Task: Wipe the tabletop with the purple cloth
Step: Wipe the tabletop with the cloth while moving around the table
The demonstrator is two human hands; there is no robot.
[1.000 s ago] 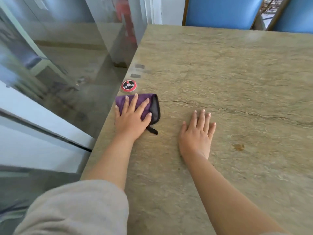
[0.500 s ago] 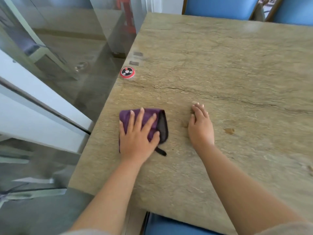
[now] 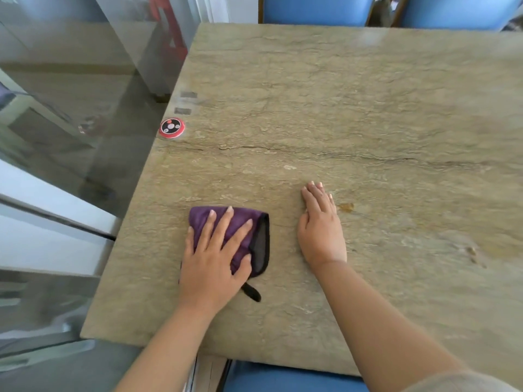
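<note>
A folded purple cloth (image 3: 249, 224) with black trim lies on the beige stone tabletop (image 3: 353, 108), near its left side. My left hand (image 3: 215, 256) presses flat on the cloth with fingers spread and straight. A black tab of the cloth sticks out beside my wrist. My right hand (image 3: 321, 230) rests flat on the bare stone just right of the cloth, fingers together. A small brown stain (image 3: 346, 207) sits right beside my right hand's fingers.
A round red and black call button (image 3: 171, 127) sits at the table's left edge, beyond the cloth. A glass partition (image 3: 70, 137) runs along the left. Blue chairs stand at the far side (image 3: 317, 8) and under the near edge (image 3: 283, 379).
My left hand has slid the cloth toward me, away from the call button. My right hand has drawn back with it and now lies next to the brown stain.
</note>
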